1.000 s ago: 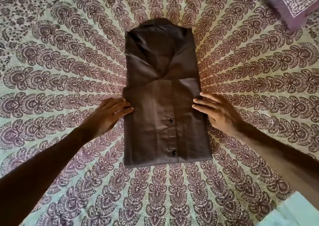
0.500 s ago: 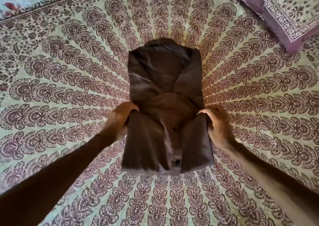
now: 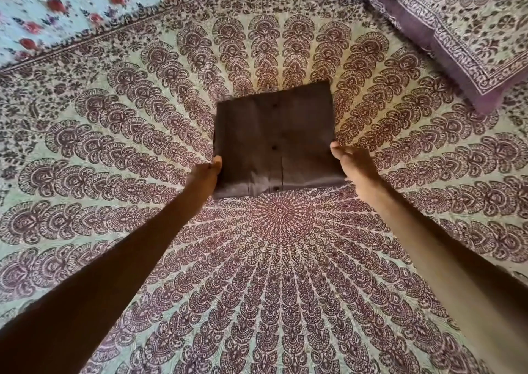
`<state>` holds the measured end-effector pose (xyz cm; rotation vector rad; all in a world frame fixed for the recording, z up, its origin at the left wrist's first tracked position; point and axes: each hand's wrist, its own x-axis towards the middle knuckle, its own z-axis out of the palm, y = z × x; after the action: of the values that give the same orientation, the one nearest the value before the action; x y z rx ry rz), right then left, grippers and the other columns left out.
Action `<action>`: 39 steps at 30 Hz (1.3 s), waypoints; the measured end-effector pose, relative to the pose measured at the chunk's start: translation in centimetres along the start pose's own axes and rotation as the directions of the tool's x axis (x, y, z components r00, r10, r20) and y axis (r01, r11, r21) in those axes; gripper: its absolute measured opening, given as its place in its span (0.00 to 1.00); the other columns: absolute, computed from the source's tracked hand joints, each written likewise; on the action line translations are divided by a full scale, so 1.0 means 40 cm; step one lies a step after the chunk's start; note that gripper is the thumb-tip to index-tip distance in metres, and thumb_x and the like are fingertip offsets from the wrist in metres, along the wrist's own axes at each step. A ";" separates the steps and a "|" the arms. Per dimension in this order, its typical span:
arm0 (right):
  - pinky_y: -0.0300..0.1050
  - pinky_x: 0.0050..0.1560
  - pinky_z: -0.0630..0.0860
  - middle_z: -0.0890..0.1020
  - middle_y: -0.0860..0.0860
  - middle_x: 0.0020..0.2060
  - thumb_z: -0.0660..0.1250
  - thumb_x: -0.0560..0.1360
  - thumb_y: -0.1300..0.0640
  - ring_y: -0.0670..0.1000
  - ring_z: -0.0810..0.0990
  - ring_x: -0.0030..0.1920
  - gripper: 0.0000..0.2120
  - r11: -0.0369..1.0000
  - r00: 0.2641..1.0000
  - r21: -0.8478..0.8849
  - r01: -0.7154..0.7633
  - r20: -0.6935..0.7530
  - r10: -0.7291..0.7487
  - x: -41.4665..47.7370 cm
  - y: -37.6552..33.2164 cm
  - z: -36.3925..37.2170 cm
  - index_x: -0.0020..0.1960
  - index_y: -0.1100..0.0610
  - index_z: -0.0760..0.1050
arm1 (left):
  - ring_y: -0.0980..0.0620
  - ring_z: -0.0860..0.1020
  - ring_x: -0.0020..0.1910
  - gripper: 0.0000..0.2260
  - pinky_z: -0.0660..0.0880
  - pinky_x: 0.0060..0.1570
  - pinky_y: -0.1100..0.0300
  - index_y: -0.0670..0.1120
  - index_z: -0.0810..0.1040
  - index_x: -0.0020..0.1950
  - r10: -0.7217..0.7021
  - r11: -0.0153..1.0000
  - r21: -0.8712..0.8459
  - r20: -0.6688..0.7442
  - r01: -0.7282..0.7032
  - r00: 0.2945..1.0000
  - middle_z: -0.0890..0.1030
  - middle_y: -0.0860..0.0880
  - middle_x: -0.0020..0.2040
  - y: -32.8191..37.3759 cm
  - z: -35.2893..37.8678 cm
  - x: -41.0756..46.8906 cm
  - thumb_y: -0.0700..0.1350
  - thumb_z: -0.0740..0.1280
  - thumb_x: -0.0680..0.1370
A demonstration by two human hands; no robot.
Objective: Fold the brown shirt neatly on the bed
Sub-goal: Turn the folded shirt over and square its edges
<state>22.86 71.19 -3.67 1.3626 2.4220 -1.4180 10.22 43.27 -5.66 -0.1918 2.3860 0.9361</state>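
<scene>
Head view: the shirt [image 3: 274, 133] is now a compact, near-square packet lying flat on the bed [image 3: 280, 273], just beyond the round centre of the print. A sec ago it was a longer rectangle w/ the collar showing at the far end. The near half has since been lifted and turned over it, so the collar is hidden and the button strip faces up. My read: that was the last fold, leaving only a smoothing pat and a let-go. Left hand [image 3: 204, 175] sits at the packet's near-left edge, thumb along the cloth, fingers hidden, so can't tell if it pinches or just touches. Right hand [image 3: 353, 163] is at the near-right edge, thumb tip on the cloth, fingers loosely bent outside it; grip also unclear. Fabric: matt brown, thin weave, crisp edges, small dark buttons [image 3: 275, 147], one vertical seam. Bedspread [image 3: 114, 173]: flat printed cloth, maroon paisley rays on cream. Pillow [image 3: 457, 36] w/ similar print far right; floral sheet [image 3: 57, 5] far left.
</scene>
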 end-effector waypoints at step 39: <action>0.48 0.39 0.73 0.77 0.60 0.54 0.57 0.82 0.50 0.59 0.80 0.48 0.16 0.885 0.872 -0.444 0.140 -0.369 -0.323 0.029 0.005 0.105 0.60 0.62 0.70 | 0.41 0.78 0.48 0.22 0.68 0.40 0.54 0.38 0.67 0.66 0.152 0.959 0.281 -0.407 -0.034 0.901 0.77 0.39 0.57 0.012 0.082 -0.076 0.54 0.56 0.82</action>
<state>20.66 69.01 -6.76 1.4259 3.0256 -0.5965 14.07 45.58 -5.65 -0.1931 2.9218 0.6475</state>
